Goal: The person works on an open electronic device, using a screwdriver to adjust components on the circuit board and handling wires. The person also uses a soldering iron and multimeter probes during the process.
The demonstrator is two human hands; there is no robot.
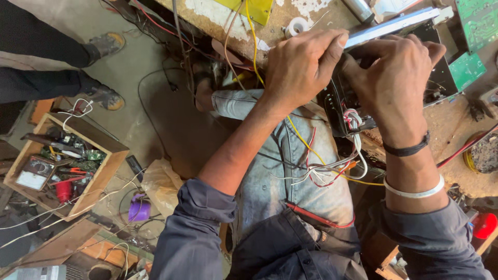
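My dark sleeves come up from the bottom edge, both forearms bare and reaching away from me over my jeans (290,171), where a loose bundle of wires (332,166) hangs down, white, red and yellow. Past that, my left hand (303,65) and right hand (397,78) meet on the black unit (441,78), which sits at the edge of the wooden bench (446,124), tipped toward me. My left fingers are curled together, thumb (332,52) pressed along the unit's near top corner under a pale blue-white strip (394,25). My right fingers are bent over the unit's top and front, clamped on it, wrist cocked down with a black band (407,150) and a white bangle (415,193) on it. My hands cover most of the unit's face, so I cannot make out what the fingertips touch. Green boards (467,70) lie just beyond it, one cut off at the corner. Far left on the floor stands a wooden box (111,161) of parts, and past it another person's shoes (106,96).
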